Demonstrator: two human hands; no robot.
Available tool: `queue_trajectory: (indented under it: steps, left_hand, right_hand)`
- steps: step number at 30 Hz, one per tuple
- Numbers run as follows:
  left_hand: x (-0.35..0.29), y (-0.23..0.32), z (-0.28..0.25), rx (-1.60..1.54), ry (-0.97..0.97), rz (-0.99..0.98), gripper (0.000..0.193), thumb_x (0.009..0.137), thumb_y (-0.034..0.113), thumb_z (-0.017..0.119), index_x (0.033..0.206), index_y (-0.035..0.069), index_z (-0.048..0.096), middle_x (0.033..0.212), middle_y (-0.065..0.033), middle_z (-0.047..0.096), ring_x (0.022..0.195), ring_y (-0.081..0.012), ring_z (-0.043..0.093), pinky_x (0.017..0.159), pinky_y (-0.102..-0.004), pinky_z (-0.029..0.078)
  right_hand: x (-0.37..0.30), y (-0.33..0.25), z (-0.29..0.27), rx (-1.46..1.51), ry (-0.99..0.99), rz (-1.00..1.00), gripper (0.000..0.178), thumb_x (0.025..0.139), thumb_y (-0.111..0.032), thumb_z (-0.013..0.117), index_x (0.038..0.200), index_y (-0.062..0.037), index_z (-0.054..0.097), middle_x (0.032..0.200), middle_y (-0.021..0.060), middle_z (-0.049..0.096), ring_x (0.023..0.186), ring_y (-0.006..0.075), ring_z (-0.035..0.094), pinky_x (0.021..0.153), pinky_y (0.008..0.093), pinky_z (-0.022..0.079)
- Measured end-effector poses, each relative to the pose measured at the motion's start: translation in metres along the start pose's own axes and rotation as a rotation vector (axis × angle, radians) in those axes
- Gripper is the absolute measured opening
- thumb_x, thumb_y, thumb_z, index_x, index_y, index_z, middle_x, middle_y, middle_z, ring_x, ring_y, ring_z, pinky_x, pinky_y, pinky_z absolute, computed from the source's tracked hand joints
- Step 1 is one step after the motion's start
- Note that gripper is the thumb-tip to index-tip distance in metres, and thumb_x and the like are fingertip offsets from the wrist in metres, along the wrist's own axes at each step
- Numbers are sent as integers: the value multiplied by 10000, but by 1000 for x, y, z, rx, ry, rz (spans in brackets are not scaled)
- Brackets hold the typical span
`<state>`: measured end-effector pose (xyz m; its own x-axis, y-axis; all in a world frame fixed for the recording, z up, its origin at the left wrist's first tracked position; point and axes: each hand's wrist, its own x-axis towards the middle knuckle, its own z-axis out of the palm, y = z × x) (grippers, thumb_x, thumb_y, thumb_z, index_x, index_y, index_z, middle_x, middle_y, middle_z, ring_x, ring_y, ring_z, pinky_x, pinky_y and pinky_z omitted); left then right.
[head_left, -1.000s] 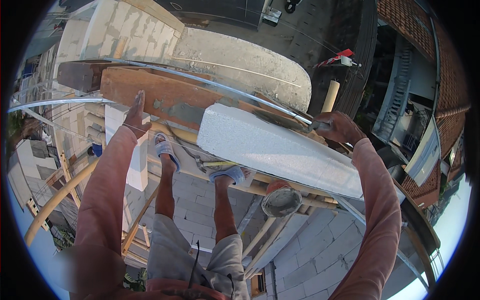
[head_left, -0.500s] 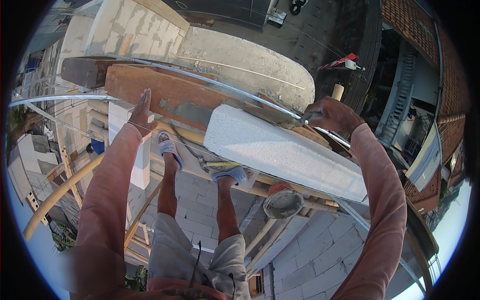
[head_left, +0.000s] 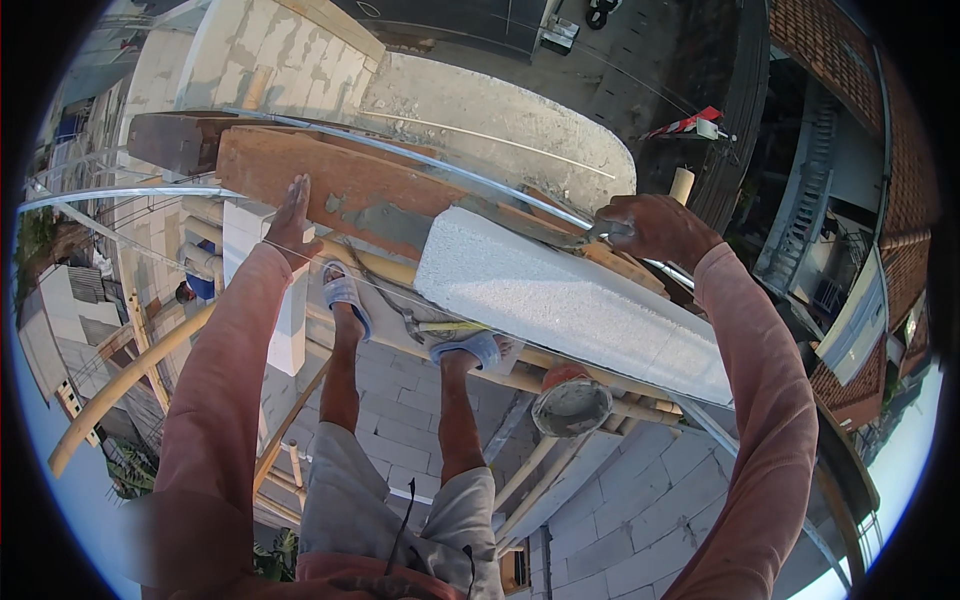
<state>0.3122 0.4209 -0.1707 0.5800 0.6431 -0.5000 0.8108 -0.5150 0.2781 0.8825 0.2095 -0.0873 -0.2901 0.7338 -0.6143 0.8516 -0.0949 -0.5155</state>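
Observation:
My left hand [head_left: 290, 225] lies flat with fingers stretched against a brown wooden board [head_left: 275, 170], its heel beside the top of a white block [head_left: 290, 325]. In my right hand [head_left: 655, 230] is a trowel [head_left: 540, 232], gripped so that the pale handle end sticks up past the fist. The trowel's blade, grey with mortar, points left along the far edge of a long white aerated concrete block [head_left: 560, 290]. Smears of wet mortar [head_left: 385, 222] cling to the board's face beside that block's left end.
Below the block hangs or stands a mortar bucket [head_left: 572, 405]. A hammer [head_left: 445, 327] lies near my sandalled feet on bamboo poles [head_left: 375, 265]. One taut string crosses over the block's near side. Beyond the board are a metal pipe [head_left: 400, 160], a concrete ledge [head_left: 500, 115] and a drop to ground below.
My right hand and the trowel have shifted slightly left along the block. The left hand stays against the board, and the whole view has moved a little.

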Motion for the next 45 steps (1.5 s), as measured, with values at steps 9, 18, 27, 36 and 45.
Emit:
queue_trajectory:
  steps: [9, 18, 27, 36, 45]
  left_hand:
    - [5, -18, 13, -30, 56, 80, 1278, 684, 109, 839, 1653, 84, 6, 1696, -247, 108, 1572, -434, 115, 1275, -479, 199]
    - [7, -28, 19, -42, 77, 94, 1318, 651, 57, 874, 1652, 83, 15, 1686, -262, 132, 1562, -452, 143, 1278, -462, 202]
    - [8, -25, 18, -33, 73, 107, 1307, 647, 17, 850, 1652, 74, 17, 1697, -244, 118, 1572, -416, 136, 1280, -439, 203]
    - [17, -30, 28, -101, 79, 142, 1237, 634, -19, 763, 1646, 36, 54, 1687, -261, 159, 1572, -419, 140, 1283, -447, 186]
    - [14, -41, 24, -86, 59, 86, 1300, 629, -29, 820, 1650, 51, 18, 1698, -241, 138, 1582, -377, 136, 1286, -421, 164]
  right_hand:
    - [-80, 53, -14, 64, -278, 189, 509, 880, -194, 731, 1359, -53, 632, 1400, 170, 616, 1289, 354, 589, 1138, 435, 437]
    - [-143, 87, 0, -37, -283, 220, 494, 885, -217, 706, 1347, -53, 645, 1321, 176, 663, 1278, 357, 596, 1119, 436, 455]
    - [-173, 111, -22, 52, -215, 395, 535, 897, -262, 727, 1386, -72, 622, 1371, 158, 650, 1297, 336, 594, 1131, 413, 445]
    - [-104, 70, 2, 120, -189, 293, 520, 910, -275, 753, 1371, -67, 631, 1366, 152, 644, 1269, 341, 606, 1107, 431, 455]
    - [-192, 96, 0, -30, -152, 477, 468, 868, -204, 753, 1320, -109, 680, 1309, 171, 682, 1219, 345, 647, 1064, 438, 493]
